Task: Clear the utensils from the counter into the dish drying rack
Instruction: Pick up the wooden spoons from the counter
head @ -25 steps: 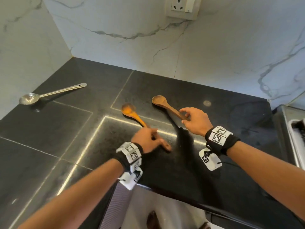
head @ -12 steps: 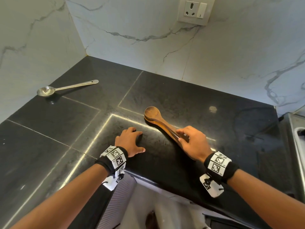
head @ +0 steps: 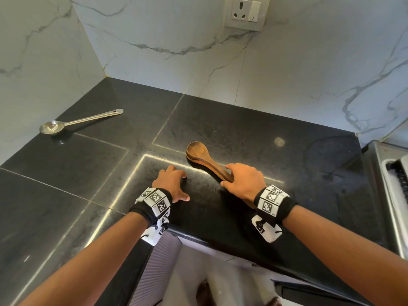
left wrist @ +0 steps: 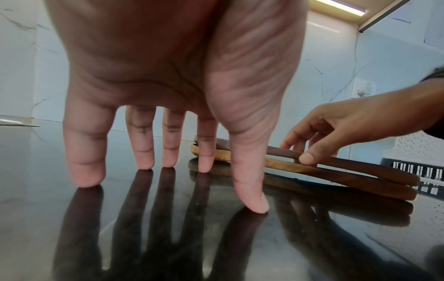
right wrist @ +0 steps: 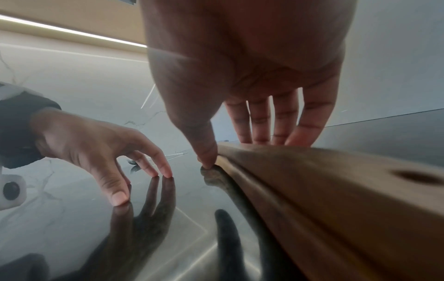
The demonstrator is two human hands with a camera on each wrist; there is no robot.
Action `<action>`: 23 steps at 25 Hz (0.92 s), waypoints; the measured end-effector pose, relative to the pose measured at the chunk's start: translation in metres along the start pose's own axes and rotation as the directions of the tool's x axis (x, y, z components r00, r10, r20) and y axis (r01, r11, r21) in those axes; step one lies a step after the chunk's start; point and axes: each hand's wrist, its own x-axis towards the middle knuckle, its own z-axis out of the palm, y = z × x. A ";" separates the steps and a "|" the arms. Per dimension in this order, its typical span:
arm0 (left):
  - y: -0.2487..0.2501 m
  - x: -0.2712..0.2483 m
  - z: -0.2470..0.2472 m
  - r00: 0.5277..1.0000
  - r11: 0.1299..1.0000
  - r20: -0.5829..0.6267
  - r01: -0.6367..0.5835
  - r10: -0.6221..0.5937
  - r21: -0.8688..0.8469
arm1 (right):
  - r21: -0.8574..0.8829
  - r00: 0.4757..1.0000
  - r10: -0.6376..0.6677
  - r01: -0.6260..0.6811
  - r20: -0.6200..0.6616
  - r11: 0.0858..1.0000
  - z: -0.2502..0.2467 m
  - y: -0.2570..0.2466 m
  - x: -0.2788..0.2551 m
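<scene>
Right grip [head: 241,182] pinches the stacked wooden spoons [head: 204,159] mid-desk [head: 242,133]; long axis 10-to-4 o'clock, bowls at 10; left grip [head: 173,184] released, fingertips [left wrist: 145,161] touching desk; steel spoon [head: 72,123] at 10 o'clock.

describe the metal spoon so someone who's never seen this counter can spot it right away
Start at the black counter and go to its far left corner, where the two marble walls meet. The metal spoon lies there alone, by the left wall, bowl toward that wall. It is shiny steel, unlike the stacked wooden spoons under the right hand mid-counter.
</scene>
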 end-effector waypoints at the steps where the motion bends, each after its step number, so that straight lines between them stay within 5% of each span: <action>1: 0.000 0.000 0.000 1.000 1.000 -0.001 0.001 -0.001 0.001 | -0.034 1.000 0.016 -0.015 0.017 0.999 -0.001 -0.006 0.007; 15: 0.006 0.000 -0.002 1.000 1.000 0.004 0.019 -0.019 -0.003 | -0.142 0.991 0.080 -0.064 0.105 0.988 -0.015 -0.012 0.019; 18: 0.020 0.001 -0.006 1.000 1.000 0.019 0.018 -0.018 0.014 | -0.202 0.994 0.072 -0.053 0.085 0.978 -0.050 0.022 0.006; 23: 0.104 -0.002 -0.008 0.990 0.988 -0.032 -0.136 0.134 -0.073 | -0.254 0.991 0.035 -0.068 -0.133 0.965 -0.159 0.087 -0.022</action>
